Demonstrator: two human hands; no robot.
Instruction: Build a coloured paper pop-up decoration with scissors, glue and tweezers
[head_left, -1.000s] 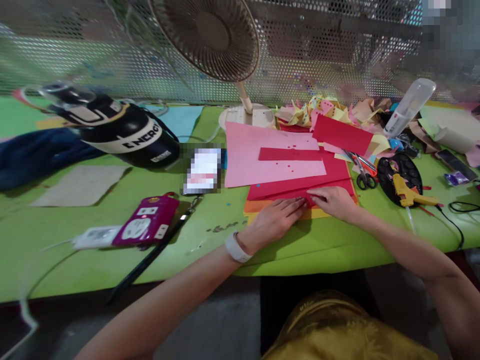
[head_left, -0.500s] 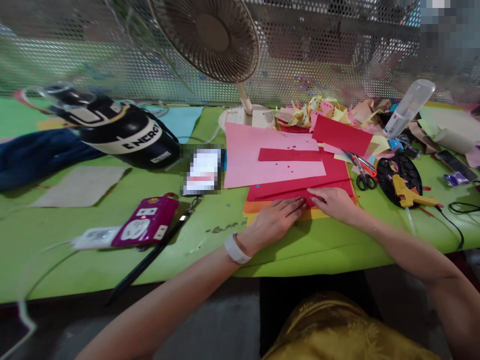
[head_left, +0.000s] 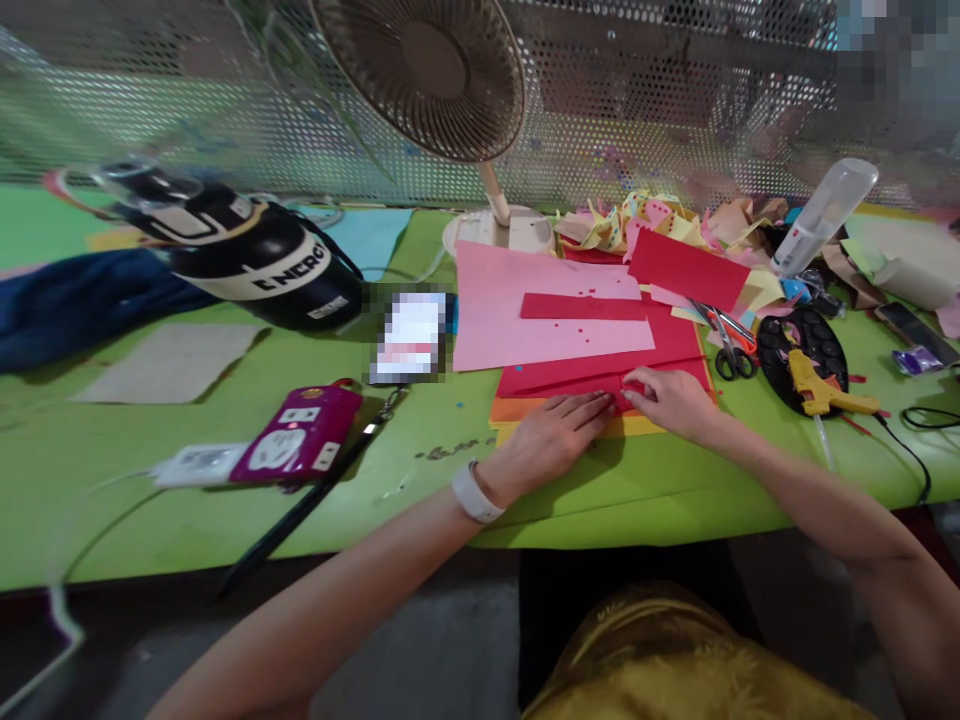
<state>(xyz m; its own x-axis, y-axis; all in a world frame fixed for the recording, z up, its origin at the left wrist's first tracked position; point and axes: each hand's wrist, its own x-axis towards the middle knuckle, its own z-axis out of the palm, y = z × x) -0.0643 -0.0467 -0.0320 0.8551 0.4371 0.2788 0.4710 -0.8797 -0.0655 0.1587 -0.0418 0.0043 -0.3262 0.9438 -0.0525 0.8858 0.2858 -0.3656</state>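
My left hand [head_left: 551,440], with a white band on the wrist, lies with its fingers stretched flat on red paper [head_left: 536,382]. Beside its fingertips, my right hand [head_left: 670,402] has its thumb and fingers closed at the same red paper, apparently pinching its near part. What lies between those fingers is too small to make out. Orange and yellow sheets [head_left: 510,408] show under the red. Behind the hands, a pink sheet [head_left: 487,310] carries a red paper strip [head_left: 581,307] and several tiny red bits.
Scissors [head_left: 733,355], a yellow glue gun [head_left: 817,385] on a black palette [head_left: 772,330] and paper scraps [head_left: 660,215] sit to the right. A fan [head_left: 495,195] stands behind. Leftward are a phone [head_left: 411,338], a purple power strip [head_left: 300,435] and a black bottle [head_left: 277,270].
The fingers of my right hand have curled in and lifted slightly at the red paper. My left hand stays flat in place. The whole view has shifted slightly.
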